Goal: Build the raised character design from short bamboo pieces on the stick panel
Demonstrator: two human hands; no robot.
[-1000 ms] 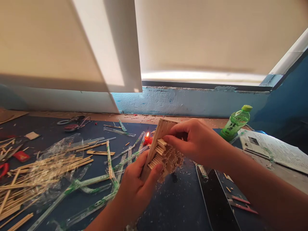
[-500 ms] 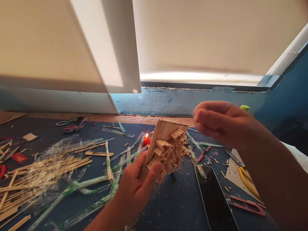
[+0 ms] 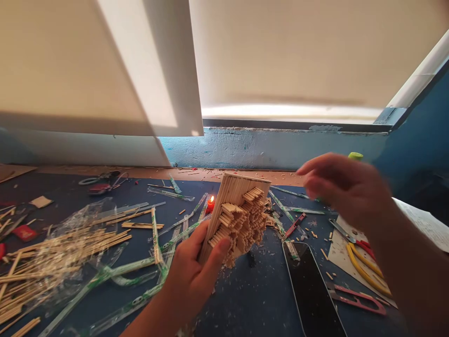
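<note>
My left hand [image 3: 189,267] grips the lower left edge of a wooden stick model [image 3: 242,215], its thumb across the front. The model is a tilted panel of sticks laid side by side, with stepped clusters of short cut sticks standing out from its face. To the right of it, my right hand [image 3: 347,192] is raised above the table, slightly blurred. Its index finger and thumb are apart, and nothing shows between them. Behind the model's left edge burns a small red candle [image 3: 210,204].
Wooden sticks [image 3: 77,248] and green-printed plastic wrappers [image 3: 115,269] litter the left side. A phone [image 3: 312,285] lies at front right, near yellow-handled pliers [image 3: 365,267], pink-handled snips [image 3: 361,299] and a pink cutter [image 3: 293,226]. Scissors [image 3: 91,179] lie at back left.
My right hand has drawn back to the right from beside the model, and its pinched fingers have parted. The model stays in my left hand, nearly still.
</note>
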